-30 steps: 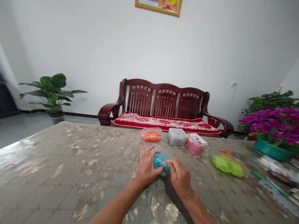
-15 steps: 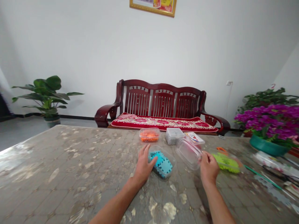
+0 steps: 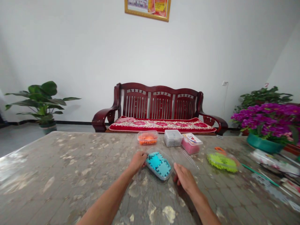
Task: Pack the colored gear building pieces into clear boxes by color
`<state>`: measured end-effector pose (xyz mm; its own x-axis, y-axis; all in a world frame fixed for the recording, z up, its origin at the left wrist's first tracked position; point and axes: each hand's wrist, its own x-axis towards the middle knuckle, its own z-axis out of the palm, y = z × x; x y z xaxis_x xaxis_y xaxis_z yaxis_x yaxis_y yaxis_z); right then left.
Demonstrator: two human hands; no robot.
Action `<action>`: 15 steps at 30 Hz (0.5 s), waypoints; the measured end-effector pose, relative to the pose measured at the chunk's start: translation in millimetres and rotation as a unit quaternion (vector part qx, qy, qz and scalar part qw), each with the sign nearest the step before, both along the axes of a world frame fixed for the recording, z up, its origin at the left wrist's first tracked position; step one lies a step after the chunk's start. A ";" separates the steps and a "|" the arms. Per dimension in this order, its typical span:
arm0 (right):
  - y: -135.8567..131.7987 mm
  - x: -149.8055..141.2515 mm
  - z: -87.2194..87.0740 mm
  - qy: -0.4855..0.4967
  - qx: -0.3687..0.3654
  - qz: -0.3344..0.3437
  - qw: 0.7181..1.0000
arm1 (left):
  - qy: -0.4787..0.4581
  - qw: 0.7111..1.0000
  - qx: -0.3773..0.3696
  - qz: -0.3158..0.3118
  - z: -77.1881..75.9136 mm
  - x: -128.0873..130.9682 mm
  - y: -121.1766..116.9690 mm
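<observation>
Grip of the left hand point(image 3: 138, 162) is closed on the left end of a clear plastic tray point(image 3: 167, 176), which holds blue interlocking puzzle pieces point(image 3: 158, 165). The right hand point(image 3: 185, 178) lies with its fingers extended just beside the tray, at the near edge of a clear plastic lid point(image 3: 186, 161); I cannot tell whether it has hold of the lid. The tray rests on the patterned worktop point(image 3: 70, 156), in front of an orange-filled tub point(image 3: 147, 137), a box of grey pieces point(image 3: 172, 138) and a labelled pink-filled box point(image 3: 191, 143). To the right lies a container of lime-green pieces point(image 3: 221, 162). Past the worktop stands a dark red wooden bench point(image 3: 160, 104) with a floral cushion point(image 3: 161, 125).
</observation>
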<state>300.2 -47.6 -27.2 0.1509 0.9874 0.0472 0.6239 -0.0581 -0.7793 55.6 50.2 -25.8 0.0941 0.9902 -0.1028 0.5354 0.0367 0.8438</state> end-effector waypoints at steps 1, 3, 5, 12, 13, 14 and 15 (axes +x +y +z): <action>1.0 -6.3 -3.5 0.039 -0.019 0.017 0.999 | -0.018 1.000 0.006 0.006 -1.9 1.2 -2.4; 5.2 -13.8 -10.7 0.106 -0.026 0.003 0.994 | -0.059 0.998 0.030 0.013 -4.8 3.9 -6.9; 11.0 -16.0 -16.8 0.133 0.010 -0.032 0.991 | -0.099 0.993 0.062 0.015 -5.4 6.4 -10.0; 22.8 -18.9 -23.2 0.017 0.203 -0.032 0.978 | -0.203 0.966 0.158 0.002 -3.2 9.2 -19.4; 23.0 -20.4 -23.0 0.000 0.216 -0.030 0.976 | -0.214 0.963 0.162 0.003 -4.4 9.0 -20.6; 23.0 -21.8 -23.0 -0.015 0.228 -0.027 0.973 | -0.224 0.961 0.163 0.006 -5.7 8.5 -21.4; 23.1 -23.0 -23.4 -0.026 0.240 -0.021 0.970 | -0.235 0.958 0.162 0.010 -7.1 7.9 -21.8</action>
<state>277.2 -24.5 -50.5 0.1762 0.8428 0.5085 0.6688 0.2765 -0.6901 63.5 28.4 -32.8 0.0350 0.9652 0.2592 0.0962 -0.2614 0.9604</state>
